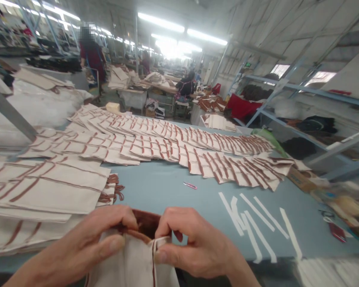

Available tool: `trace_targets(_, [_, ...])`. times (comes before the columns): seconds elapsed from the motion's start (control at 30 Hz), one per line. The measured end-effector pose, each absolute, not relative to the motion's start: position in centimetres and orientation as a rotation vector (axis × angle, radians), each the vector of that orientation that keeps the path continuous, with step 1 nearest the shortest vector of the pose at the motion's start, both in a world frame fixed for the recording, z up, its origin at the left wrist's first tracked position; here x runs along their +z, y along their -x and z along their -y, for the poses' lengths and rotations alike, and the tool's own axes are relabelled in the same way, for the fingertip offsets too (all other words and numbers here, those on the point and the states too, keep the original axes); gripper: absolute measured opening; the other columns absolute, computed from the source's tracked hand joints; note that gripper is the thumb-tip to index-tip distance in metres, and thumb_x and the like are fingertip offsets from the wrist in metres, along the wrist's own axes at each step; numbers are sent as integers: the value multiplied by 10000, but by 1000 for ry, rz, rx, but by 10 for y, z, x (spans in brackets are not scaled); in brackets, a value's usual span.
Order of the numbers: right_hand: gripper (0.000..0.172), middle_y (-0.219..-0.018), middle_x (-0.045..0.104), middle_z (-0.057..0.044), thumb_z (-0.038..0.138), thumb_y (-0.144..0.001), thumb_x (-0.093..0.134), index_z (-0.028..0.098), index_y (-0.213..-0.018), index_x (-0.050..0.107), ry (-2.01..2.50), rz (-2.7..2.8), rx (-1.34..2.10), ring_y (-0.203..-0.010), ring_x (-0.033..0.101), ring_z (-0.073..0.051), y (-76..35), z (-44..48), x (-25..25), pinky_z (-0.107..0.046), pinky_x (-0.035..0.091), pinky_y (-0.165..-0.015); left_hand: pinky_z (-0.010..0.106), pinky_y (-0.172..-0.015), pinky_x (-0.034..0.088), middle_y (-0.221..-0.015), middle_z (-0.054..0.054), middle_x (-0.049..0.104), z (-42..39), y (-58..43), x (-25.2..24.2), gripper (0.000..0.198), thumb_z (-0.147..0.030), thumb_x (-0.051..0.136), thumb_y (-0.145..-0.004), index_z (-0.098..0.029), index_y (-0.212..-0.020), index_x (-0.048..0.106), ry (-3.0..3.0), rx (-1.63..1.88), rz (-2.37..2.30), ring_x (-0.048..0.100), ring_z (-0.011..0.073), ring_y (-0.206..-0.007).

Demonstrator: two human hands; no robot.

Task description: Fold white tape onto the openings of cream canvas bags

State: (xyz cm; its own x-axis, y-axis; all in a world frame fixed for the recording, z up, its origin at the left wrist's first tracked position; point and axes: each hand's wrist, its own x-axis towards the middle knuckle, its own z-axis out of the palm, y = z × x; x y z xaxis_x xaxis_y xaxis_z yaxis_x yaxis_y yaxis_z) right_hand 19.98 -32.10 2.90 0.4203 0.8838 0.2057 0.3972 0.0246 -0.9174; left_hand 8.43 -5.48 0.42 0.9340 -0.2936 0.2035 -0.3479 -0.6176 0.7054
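A cream fabric bag with brown trim is held up at the table's near edge, its brown-lined mouth partly spread. My left hand pinches the rim on the left, thumb outside and fingers curled over the edge. On the right, my right hand grips the rim beside a dark brown seam, thumb against the outer face. The lower part of the bag runs out of view. Close to my left hand lies a stack of cream fabric pieces with brown lines, and brown cords stick out beside it.
Long overlapping rows of cream pieces cross the blue table. A small pink tool and several white strips lie on it. Shelving stands at right. Two people are visible farther back.
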Motion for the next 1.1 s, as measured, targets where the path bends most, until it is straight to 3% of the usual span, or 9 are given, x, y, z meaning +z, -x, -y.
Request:
trace_targets(0.07, [515, -789, 688, 10, 667, -1090, 739, 223, -835, 686, 1551, 1208, 527, -701, 554, -148, -196, 318, 33, -275, 494, -763, 213, -890, 609, -1037, -7, 840, 66, -90, 23, 554, -673, 437, -1197, -250, -1035, 755, -2118, -5, 511, 788, 174, -946])
trace_targets(0.13, [467, -791, 674, 19, 608, -1100, 745, 227, -840, 667, 1541, 1222, 499, -698, 548, -142, -194, 317, 38, -273, 481, -759, 178, -874, 585, -1024, -43, 827, 78, -94, 37, 262, -448, 619, -1131, -256, -994, 735, -2046, 0, 503, 766, 142, -914])
trace_targets(0.2, [376, -801, 647, 34, 505, -1089, 772, 229, -860, 660, 1578, 1191, 489, -701, 528, -136, -194, 319, 42, -270, 450, -746, 155, -831, 549, -942, -83, 799, 87, -97, 44, 106, -259, 659, -1011, -255, -920, 714, -2073, 66, 465, 725, 115, -842])
trace_targets(0.3, [230, -801, 608, 56, 327, -1008, 819, 230, -885, 650, 1668, 1085, 541, -698, 491, -130, -196, 325, 49, -264, 399, -695, 155, -758, 506, -829, -103, 751, 97, -100, 47, 128, -203, 617, -943, -245, -859, 705, -2164, 155, 432, 673, 101, -762])
trace_targets(0.43, [236, -792, 584, 75, 260, -959, 825, 238, -890, 599, 1691, 1013, 632, -682, 468, -122, -199, 330, 54, -257, 368, -649, 169, -671, 474, -748, -92, 688, 103, -107, 48, 163, -251, 585, -940, -232, -813, 685, -2212, 131, 462, 622, 103, -696])
trace_targets(0.63, [440, -828, 597, 67, 543, -979, 893, 233, -922, 585, 1569, 961, 721, -704, 466, -120, -205, 326, 50, -261, 370, -635, 217, -653, 424, -715, -65, 627, 105, -118, 58, 258, -306, 510, -961, -225, -736, 609, -2183, -57, 450, 571, 122, -686])
trace_targets(0.73, [570, -817, 590, 62, 712, -932, 897, 226, -919, 599, 1556, 974, 722, -712, 473, -127, -216, 320, 52, -272, 387, -660, 236, -632, 399, -706, -63, 577, 101, -123, 62, 289, -364, 524, -983, -226, -741, 600, -2149, -84, 386, 524, 136, -678])
trace_targets(0.83, [612, -840, 620, 45, 759, -858, 925, 216, -912, 649, 1639, 1016, 667, -764, 507, -147, -230, 317, 55, -286, 406, -713, 250, -610, 383, -713, -57, 540, 98, -128, 61, 317, -423, 498, -987, -226, -768, 613, -2098, -133, 305, 493, 148, -672])
trace_targets(1.1, [336, -894, 687, 32, 487, -917, 899, 221, -948, 696, 1710, 1116, 696, -815, 573, -165, -228, 321, 38, -289, 416, -754, 265, -697, 414, -785, -40, 603, 104, -104, 20, 389, -491, 537, -1068, -219, -826, 675, -1988, -106, 146, 555, 172, -758])
